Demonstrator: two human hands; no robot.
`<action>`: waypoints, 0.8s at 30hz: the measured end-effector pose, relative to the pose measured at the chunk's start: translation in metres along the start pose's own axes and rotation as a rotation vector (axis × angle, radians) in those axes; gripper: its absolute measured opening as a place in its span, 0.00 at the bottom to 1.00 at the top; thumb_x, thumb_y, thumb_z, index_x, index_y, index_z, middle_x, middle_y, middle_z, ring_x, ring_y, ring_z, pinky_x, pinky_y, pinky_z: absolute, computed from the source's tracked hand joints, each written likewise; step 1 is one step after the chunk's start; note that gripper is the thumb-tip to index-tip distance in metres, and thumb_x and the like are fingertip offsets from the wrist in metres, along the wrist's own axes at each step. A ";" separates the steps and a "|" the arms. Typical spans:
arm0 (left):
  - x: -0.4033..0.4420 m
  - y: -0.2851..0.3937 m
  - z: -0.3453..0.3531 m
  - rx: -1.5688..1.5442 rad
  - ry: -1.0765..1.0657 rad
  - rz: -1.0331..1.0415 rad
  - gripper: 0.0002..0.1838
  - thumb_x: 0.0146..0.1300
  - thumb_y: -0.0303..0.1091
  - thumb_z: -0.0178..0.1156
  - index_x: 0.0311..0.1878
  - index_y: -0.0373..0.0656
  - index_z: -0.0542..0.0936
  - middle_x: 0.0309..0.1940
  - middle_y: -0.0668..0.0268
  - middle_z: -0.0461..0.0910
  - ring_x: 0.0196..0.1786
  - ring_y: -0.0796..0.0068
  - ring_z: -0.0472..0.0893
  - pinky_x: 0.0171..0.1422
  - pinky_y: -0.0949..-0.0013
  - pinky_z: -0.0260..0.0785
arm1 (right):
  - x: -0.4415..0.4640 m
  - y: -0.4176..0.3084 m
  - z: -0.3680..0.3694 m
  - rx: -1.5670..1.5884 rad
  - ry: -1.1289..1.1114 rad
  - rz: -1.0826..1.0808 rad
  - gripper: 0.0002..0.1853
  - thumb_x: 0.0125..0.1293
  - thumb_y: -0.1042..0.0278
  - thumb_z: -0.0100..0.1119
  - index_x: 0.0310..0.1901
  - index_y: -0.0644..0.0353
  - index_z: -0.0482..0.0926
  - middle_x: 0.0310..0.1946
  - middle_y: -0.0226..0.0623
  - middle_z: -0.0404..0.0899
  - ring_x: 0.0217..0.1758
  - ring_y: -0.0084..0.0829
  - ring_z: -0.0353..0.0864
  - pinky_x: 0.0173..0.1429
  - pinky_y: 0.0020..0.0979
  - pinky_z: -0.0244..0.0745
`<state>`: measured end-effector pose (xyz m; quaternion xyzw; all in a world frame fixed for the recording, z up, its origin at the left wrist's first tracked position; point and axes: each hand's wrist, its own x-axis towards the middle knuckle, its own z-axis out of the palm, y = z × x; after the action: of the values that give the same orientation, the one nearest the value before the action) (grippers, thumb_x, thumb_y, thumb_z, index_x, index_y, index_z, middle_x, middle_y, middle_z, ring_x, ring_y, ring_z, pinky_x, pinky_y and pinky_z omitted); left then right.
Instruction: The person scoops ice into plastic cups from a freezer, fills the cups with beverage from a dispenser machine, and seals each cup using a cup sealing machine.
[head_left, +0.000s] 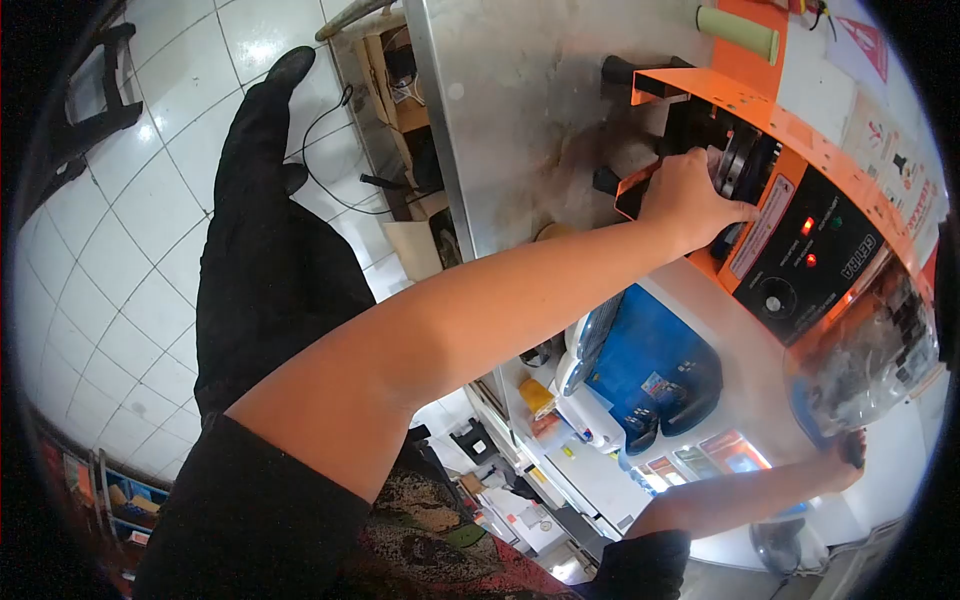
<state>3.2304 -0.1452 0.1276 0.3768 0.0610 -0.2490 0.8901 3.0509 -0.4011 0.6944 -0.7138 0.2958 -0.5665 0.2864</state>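
My left hand [688, 200] reaches across the view into the opening of an orange and black cup sealer [790, 255] marked GETRA. Its fingers are curled beside a round metal ring [737, 158], and the thumb lies along the lower side. What sits inside the fingers is hidden. My right hand [848, 462] is closed on a dark piece beside the sealer's upper end, partly cut off by shadow. Clear, crumpled plastic film [870, 345] bulges from the machine near it. Two red lights and a round knob [776, 297] show on the black panel.
The sealer stands on a steel counter [520, 110] against a wall. A pale green roll [738, 35] lies by its base. A blue and white appliance [655, 360] is alongside. Below the counter edge are cardboard boxes [405, 85] and a black cable [318, 125] on the tiled floor.
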 end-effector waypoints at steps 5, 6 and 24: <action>0.001 0.000 0.000 0.077 -0.006 -0.052 0.27 0.42 0.47 0.80 0.42 0.40 0.84 0.37 0.57 0.87 0.42 0.61 0.85 0.52 0.62 0.75 | -0.089 0.000 0.037 0.158 0.057 -0.107 0.18 0.64 0.61 0.46 0.39 0.69 0.79 0.39 0.51 0.83 0.43 0.49 0.83 0.48 0.49 0.75; 0.001 0.001 -0.001 0.081 -0.010 -0.049 0.27 0.42 0.47 0.80 0.42 0.40 0.84 0.37 0.57 0.87 0.42 0.61 0.85 0.52 0.62 0.75 | -0.104 0.002 0.043 0.164 0.068 -0.127 0.18 0.65 0.61 0.46 0.38 0.69 0.80 0.38 0.51 0.83 0.43 0.48 0.83 0.48 0.49 0.75; 0.009 0.013 0.015 0.212 -0.273 -0.396 0.20 0.62 0.49 0.70 0.40 0.42 0.76 0.26 0.72 0.74 0.28 0.81 0.75 0.39 0.71 0.80 | -0.449 0.071 0.096 0.203 0.185 -0.341 0.17 0.77 0.58 0.36 0.37 0.60 0.70 0.37 0.42 0.73 0.48 0.45 0.72 0.60 0.47 0.66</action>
<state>3.2429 -0.1517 0.1436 0.4114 -0.0136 -0.4720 0.7796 3.0555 -0.1058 0.3363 -0.6660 0.1372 -0.6966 0.2287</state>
